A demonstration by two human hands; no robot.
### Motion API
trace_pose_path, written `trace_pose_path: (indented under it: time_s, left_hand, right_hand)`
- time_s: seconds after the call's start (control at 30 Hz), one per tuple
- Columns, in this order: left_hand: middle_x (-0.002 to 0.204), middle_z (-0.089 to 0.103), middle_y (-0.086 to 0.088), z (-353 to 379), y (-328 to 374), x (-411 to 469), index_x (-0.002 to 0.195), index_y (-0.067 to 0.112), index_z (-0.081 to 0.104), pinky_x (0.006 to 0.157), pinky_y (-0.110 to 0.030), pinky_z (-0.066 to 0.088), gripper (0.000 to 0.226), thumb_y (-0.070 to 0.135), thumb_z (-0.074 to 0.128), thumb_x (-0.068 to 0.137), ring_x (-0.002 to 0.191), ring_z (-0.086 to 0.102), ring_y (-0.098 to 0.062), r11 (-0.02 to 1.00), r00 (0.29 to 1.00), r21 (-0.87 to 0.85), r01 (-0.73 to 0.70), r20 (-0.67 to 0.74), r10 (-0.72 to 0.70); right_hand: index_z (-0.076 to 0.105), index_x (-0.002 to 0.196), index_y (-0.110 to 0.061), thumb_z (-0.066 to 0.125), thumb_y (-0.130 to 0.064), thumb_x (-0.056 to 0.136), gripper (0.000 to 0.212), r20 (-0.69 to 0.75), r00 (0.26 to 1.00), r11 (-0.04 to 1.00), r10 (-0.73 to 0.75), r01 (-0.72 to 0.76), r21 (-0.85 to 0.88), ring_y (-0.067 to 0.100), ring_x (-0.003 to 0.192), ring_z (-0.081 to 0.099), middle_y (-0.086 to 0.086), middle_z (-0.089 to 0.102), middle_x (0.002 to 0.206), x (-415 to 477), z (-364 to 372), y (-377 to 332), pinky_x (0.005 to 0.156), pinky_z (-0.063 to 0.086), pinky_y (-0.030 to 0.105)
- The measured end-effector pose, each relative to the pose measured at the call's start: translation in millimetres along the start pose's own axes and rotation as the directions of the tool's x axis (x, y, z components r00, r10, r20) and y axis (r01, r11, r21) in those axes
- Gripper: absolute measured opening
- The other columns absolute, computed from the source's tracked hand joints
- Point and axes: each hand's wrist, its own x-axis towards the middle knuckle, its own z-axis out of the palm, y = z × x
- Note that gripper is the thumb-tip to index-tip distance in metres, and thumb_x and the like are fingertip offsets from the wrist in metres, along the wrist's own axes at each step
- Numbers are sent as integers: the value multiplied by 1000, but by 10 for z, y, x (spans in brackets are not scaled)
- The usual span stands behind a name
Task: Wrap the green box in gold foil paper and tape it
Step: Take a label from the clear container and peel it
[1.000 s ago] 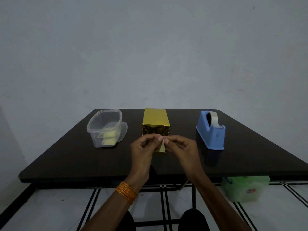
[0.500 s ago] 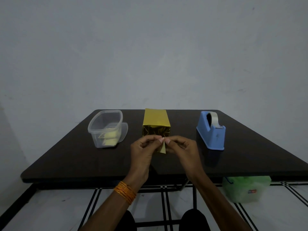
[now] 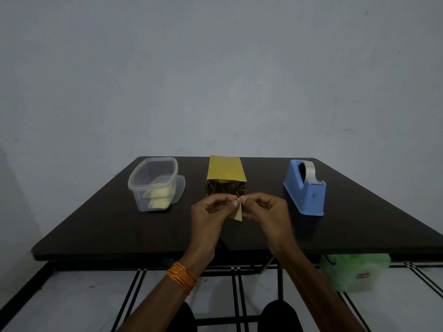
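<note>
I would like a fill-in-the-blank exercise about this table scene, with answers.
The gold foil-wrapped box stands between the clear plastic container and the ___ tape dispenser.
The left hand and right hand pinch a small pale yellow slip in front of the gold ___.
Orange thread bands circle the ___ wrist.
Answers: blue; box; left.

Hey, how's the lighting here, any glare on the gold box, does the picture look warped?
Head view: dim, corners darker; the gold box has a bright top, mottled reflections on its near end, no blown-out glare. Head view: wide-angle splay along the table sides; the left hand and right hand, pinching a pale slip, look fairly sharp.
</note>
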Motion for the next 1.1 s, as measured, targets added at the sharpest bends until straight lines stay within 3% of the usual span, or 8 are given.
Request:
trace_pose_path:
  time_s: [0.37,0.67,0.93,1.1]
  left_hand:
    - [93,76,-9,-18,-16,-21,94,2,75,78,-24,56,13,1,73,82,95,71,-22,1000,1000,-1,13,19,-13]
    - [94,76,-8,-45,39,-19,97,1,74,78,-23,56,15,0,72,82,94,71,-19,1000,999,6,-24,45,23]
    - [95,76,-5,-74,76,-24,99,3,74,77,-21,55,16,1,71,83,94,71,-15,1000,997,13,-7,73,6]
    - [91,76,-7,-37,98,-48,95,3,75,76,-22,55,16,8,76,80,91,71,-17,999,998,15,-38,53,37]
  right_hand:
    - [74,89,-1,63,-3,92,11,-7,1000,999,29,-29,-19,25,86,73,13,75,89,-13,2,18,75,61,30]
    - [72,99,-1,62,-10,93,15,64,993,994,98,-101,51,29,100,71,16,74,101,-8,-9,6,88,59,38]
    - [75,93,-6,59,-8,93,15,86,987,974,137,-150,167,25,99,71,16,74,101,-23,11,-28,81,58,30]
    - [72,97,-3,60,-11,92,15,63,996,995,62,-66,77,24,100,70,14,74,100,-48,42,-8,83,58,30]
